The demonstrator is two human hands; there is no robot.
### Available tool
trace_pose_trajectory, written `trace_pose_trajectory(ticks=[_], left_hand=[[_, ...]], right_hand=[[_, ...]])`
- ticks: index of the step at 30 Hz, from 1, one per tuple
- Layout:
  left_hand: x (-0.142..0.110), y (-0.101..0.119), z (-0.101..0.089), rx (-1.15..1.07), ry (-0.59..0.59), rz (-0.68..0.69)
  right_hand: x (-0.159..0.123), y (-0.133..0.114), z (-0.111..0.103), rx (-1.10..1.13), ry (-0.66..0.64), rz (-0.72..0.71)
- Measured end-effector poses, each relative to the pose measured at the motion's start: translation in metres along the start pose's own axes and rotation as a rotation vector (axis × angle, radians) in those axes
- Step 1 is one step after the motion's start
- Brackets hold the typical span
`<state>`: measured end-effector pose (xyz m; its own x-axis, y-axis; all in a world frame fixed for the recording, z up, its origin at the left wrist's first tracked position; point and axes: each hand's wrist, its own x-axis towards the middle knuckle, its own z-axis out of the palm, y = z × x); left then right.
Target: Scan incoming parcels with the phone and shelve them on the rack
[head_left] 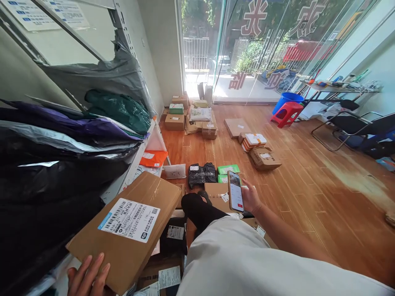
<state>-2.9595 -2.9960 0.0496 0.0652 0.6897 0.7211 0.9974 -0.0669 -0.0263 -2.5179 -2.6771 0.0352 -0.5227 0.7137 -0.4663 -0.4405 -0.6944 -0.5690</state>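
A flat brown cardboard box (123, 259) with a white shipping label (131, 218) on its upper face tilts at the lower left, beside the shelf. My left hand (89, 277) grips its near edge, fingers on the top face; the thumb side is hidden. In my right hand (250, 196) is a smartphone (235, 191), held upright with its lit screen facing me. The screen has a picture at the top and a white area with a small red button below; its text is too small to read.
A shelf (123, 181) loaded with bagged parcels runs along the left. Parcels lie on the wooden floor around my legs, including a black-wrapped parcel (202, 174). Farther off are more boxes (236, 127), a red stool (286, 114), a blue bucket (288, 98) and a chair (348, 123).
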Motion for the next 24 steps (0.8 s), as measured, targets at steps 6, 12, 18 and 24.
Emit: trace_pose_trajectory(ticks=[6, 12, 18, 24], left_hand=[[-0.009, 0.005, 0.003, 0.044, 0.052, -0.023], [-0.026, 0.004, 0.028, 0.135, -0.008, 0.051], [-0.006, 0.004, 0.048, 0.134, -0.006, 0.023], [0.044, 0.019, 0.058, 0.147, -0.046, 0.013]], right_hand=[[0.016, 0.004, -0.007, 0.0, -0.043, 0.001], [0.04, 0.004, -0.042, 0.019, -0.049, -0.015], [0.059, -0.01, -0.055, 0.053, -0.043, -0.018], [0.103, -0.017, -0.043, 0.054, -0.098, 0.077]])
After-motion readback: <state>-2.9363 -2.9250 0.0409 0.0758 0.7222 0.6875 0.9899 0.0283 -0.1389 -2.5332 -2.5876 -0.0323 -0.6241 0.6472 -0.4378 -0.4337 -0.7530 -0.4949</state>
